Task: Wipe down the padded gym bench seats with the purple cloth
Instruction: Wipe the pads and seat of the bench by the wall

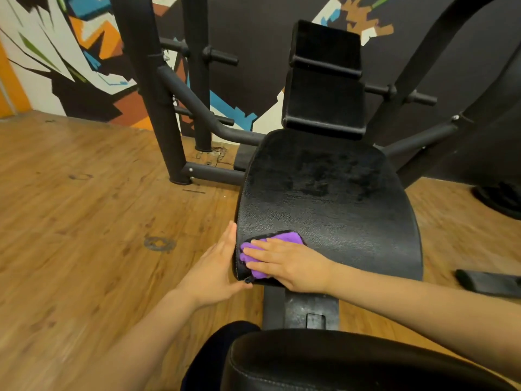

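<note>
A black padded bench pad [324, 198] fills the middle of the head view, with damp streaks on its far half. A second padded seat [338, 359] lies at the bottom edge. The purple cloth [259, 251] lies bunched on the pad's near left corner. My right hand [290, 263] presses flat on the cloth with straight fingers. My left hand [214, 266] rests flat against the pad's left side edge, fingers straight. Most of the cloth is hidden under my right hand.
The black steel frame uprights [152, 88] and pegs stand to the left behind the pad. A black headrest block [327, 80] rises behind it. Wooden floor [84, 221] spreads to the left. A dark flat object [490, 282] lies on the floor at the right.
</note>
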The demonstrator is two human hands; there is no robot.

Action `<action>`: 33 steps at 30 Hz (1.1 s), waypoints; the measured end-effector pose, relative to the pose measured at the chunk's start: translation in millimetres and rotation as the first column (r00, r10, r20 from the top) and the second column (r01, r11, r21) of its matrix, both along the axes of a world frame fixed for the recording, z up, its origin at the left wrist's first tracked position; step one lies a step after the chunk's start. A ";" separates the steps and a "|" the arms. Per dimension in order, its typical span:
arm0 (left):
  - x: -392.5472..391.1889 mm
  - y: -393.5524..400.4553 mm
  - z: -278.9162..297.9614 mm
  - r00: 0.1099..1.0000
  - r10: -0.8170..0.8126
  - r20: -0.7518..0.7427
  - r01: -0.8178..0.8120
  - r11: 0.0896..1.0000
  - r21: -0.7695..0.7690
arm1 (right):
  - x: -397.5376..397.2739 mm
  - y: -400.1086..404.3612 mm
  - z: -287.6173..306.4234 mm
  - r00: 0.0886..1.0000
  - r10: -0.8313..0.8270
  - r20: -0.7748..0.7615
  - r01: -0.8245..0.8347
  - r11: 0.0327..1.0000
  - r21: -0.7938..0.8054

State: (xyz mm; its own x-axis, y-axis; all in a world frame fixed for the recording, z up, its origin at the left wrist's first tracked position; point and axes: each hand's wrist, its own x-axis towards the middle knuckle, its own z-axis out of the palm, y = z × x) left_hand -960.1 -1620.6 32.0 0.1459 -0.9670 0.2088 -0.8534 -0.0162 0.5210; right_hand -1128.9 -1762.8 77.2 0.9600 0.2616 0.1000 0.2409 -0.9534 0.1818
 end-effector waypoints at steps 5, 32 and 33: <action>-6.5 -2.5 12.6 0.994 0.025 0.102 -0.024 1.000 -0.007 | -51.4 -22.4 -7.7 0.997 -0.076 0.008 0.075 0.996 0.046; -60.5 -60.1 45.7 0.840 0.146 0.523 -0.092 0.987 -0.128 | -217.2 -50.0 -21.0 0.740 -0.632 0.231 0.570 0.771 0.282; -59.9 -66.7 50.5 0.843 0.126 0.523 -0.072 0.990 -0.122 | -215.9 -48.5 -19.7 0.722 -0.655 0.220 0.593 0.751 0.291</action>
